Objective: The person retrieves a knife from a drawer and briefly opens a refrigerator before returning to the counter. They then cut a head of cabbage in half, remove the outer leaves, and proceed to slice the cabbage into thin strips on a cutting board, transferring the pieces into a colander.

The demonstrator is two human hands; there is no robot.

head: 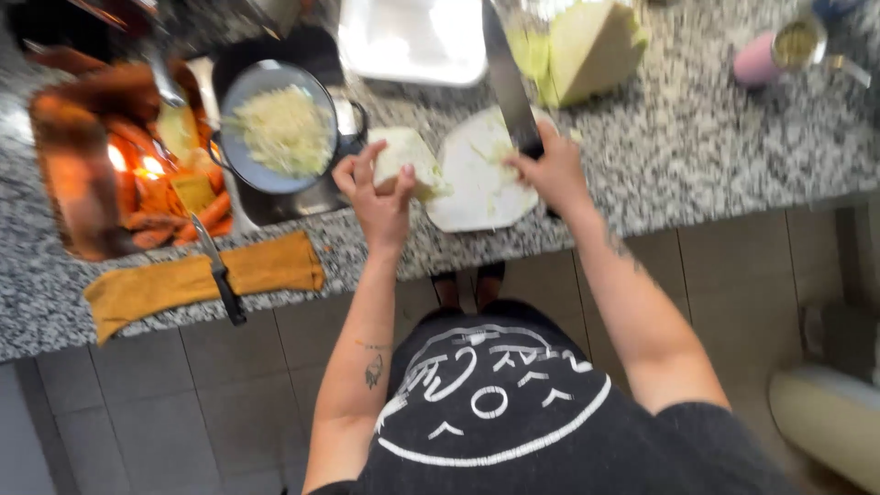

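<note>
My left hand (378, 197) grips a pale wedge of cabbage (403, 156) at the left edge of a white cutting board (472, 188) on the speckled granite counter (697, 147). My right hand (550, 170) is closed around the handle of a large chef's knife (506, 78), whose blade points away from me over the board. Just left of the board sits a dark bowl (275, 128) filled with shredded cabbage.
A big cabbage chunk (587, 46) and a white tray (412, 37) lie at the back. An orange tray of carrots (119, 165), a second knife (218, 270) and a mustard cloth (197, 280) are at the left. A pink cup (756, 60) stands far right.
</note>
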